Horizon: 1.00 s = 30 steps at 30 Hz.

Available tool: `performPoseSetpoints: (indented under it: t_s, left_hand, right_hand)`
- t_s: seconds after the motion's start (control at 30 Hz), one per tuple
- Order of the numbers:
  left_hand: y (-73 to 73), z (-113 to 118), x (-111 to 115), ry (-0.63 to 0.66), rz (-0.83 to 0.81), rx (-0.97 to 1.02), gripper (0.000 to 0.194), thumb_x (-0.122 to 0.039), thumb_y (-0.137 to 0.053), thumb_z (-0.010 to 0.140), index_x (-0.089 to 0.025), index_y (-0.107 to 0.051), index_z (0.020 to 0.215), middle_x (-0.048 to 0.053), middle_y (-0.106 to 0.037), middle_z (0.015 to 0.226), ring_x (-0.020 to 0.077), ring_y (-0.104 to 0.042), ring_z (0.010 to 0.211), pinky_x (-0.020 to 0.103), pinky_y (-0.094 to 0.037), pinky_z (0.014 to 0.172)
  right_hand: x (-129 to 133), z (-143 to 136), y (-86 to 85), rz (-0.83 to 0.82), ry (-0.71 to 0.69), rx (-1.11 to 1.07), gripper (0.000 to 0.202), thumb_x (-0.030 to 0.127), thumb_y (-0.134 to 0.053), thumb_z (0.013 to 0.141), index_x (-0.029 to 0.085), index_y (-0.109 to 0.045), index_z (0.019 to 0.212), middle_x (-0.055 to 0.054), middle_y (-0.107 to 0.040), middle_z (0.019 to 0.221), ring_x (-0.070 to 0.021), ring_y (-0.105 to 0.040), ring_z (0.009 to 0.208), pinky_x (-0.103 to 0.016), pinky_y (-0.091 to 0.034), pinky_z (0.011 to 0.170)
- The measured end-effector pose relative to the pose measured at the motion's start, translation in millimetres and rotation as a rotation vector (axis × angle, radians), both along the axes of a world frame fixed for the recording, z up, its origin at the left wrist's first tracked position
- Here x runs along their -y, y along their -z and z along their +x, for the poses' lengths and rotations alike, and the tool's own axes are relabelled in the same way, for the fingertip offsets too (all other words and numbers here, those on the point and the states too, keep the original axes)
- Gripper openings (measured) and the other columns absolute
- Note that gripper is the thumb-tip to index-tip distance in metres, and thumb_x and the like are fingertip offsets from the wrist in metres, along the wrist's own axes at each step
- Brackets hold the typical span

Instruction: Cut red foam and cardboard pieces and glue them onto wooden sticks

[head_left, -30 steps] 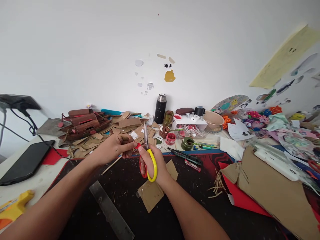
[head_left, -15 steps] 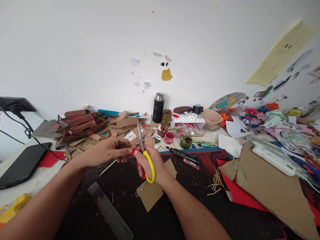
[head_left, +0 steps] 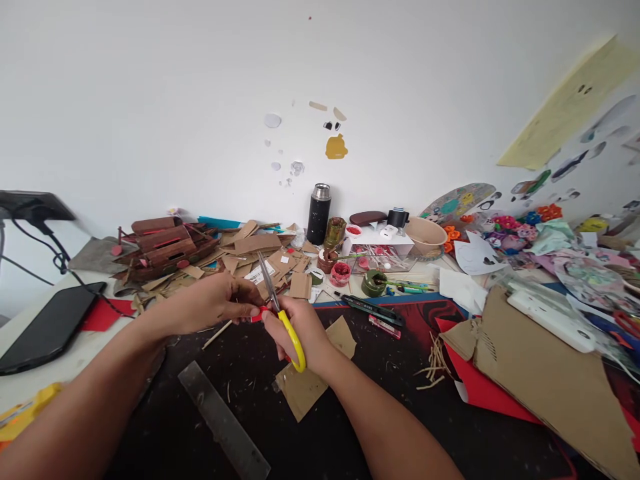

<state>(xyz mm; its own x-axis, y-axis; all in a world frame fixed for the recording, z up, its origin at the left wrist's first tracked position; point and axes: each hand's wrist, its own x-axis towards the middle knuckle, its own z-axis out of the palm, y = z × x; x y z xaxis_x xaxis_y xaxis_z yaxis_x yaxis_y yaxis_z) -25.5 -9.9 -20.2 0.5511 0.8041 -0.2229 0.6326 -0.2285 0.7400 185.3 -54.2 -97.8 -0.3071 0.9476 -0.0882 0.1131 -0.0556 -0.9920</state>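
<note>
Yellow-handled scissors point(head_left: 291, 340) are held in my right hand point(head_left: 299, 330), their metal blades pointing up and slightly left. A small red piece point(head_left: 258, 314) is pinched between the thumb and fingers of my left hand point(head_left: 225, 300). It lies right beside my right thumb, near the base of the blades. Both hands are close together above the dark mat. Below my right wrist lies a brown cardboard piece point(head_left: 303, 392) on the mat, and a clear ruler point(head_left: 225, 423) rests to its left.
Cardboard scraps point(head_left: 257, 245) and a brown model boat point(head_left: 165, 250) lie behind my hands. A black bottle point(head_left: 319, 217), an open green paint jar point(head_left: 373, 283) and a black cutter point(head_left: 370, 308) stand or lie behind and right. Large cardboard point(head_left: 540, 373) covers the right; a phone point(head_left: 53, 327) lies left.
The scissors have turned and tilted further left, with their tips lower. My right hand has shifted slightly left, and the red piece shows more between my hands. The view has moved slightly.
</note>
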Motion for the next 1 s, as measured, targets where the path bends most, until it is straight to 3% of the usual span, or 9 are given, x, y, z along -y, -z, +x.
performPoseSetpoints:
  t_s: [0.23,0.43,0.5,0.8,0.93,1.0]
  left_hand:
    - [0.2,9.0,1.7,-0.066,0.013,0.106,0.021,-0.048,-0.076,0.082,-0.028,-0.081,0.086,0.001,-0.078,0.076,0.0239,-0.071,0.072,0.028,-0.051,0.066]
    - [10.3,15.6,-8.0,-0.483,0.150,0.372,0.043,-0.064,-0.081,0.075,-0.021,-0.076,0.081,0.005,-0.077,0.077,0.0243,-0.070,0.072,0.034,-0.054,0.070]
    - [12.1,17.6,-8.5,-0.557,0.164,0.441,0.046,-0.065,-0.084,0.072,-0.021,-0.075,0.081,0.006,-0.078,0.078,0.0245,-0.070,0.073,0.035,-0.055,0.070]
    - [10.5,24.8,-0.6,-0.631,0.295,0.401,0.043,-0.064,-0.079,0.078,-0.022,-0.072,0.077,0.004,-0.075,0.072,0.0236,-0.069,0.070,0.035,-0.052,0.069]
    - [13.8,28.9,1.5,-0.667,0.336,0.393,0.043,-0.064,-0.076,0.082,-0.022,-0.070,0.077,0.004,-0.075,0.074,0.0239,-0.069,0.072,0.034,-0.051,0.070]
    - [15.1,31.6,2.8,-0.673,0.322,0.419,0.043,-0.065,-0.077,0.081,-0.022,-0.069,0.077,0.004,-0.075,0.075,0.0238,-0.069,0.072,0.034,-0.052,0.069]
  right_hand:
    - [-4.5,1.3,-3.9,-0.022,0.009,-0.061,0.040,0.062,-0.075,0.092,0.024,-0.061,0.094,0.010,-0.051,0.046,-0.0133,-0.052,0.033,-0.019,-0.037,0.032]
    - [-9.9,-0.4,5.1,-0.030,0.044,-0.260,0.057,0.079,-0.068,0.089,0.024,-0.056,0.097,0.011,-0.053,0.050,-0.0120,-0.049,0.033,-0.021,-0.042,0.035]
    - [-10.0,-1.7,6.0,-0.059,0.016,-0.264,0.064,0.085,-0.069,0.084,0.024,-0.056,0.097,0.010,-0.056,0.052,-0.0133,-0.054,0.036,-0.022,-0.047,0.038]
    - [-9.9,-5.2,10.3,-0.038,-0.043,-0.267,0.077,0.094,-0.070,0.076,0.023,-0.059,0.102,0.004,-0.064,0.060,-0.0183,-0.069,0.053,-0.025,-0.055,0.054]
    - [-9.0,-5.1,12.9,0.006,-0.069,-0.288,0.073,0.090,-0.074,0.078,0.024,-0.061,0.105,0.000,-0.071,0.075,-0.0221,-0.077,0.069,-0.031,-0.061,0.068]
    - [-6.8,-5.3,12.5,0.000,-0.078,-0.268,0.070,0.088,-0.074,0.080,0.024,-0.061,0.104,0.000,-0.071,0.076,-0.0217,-0.076,0.066,-0.031,-0.061,0.067]
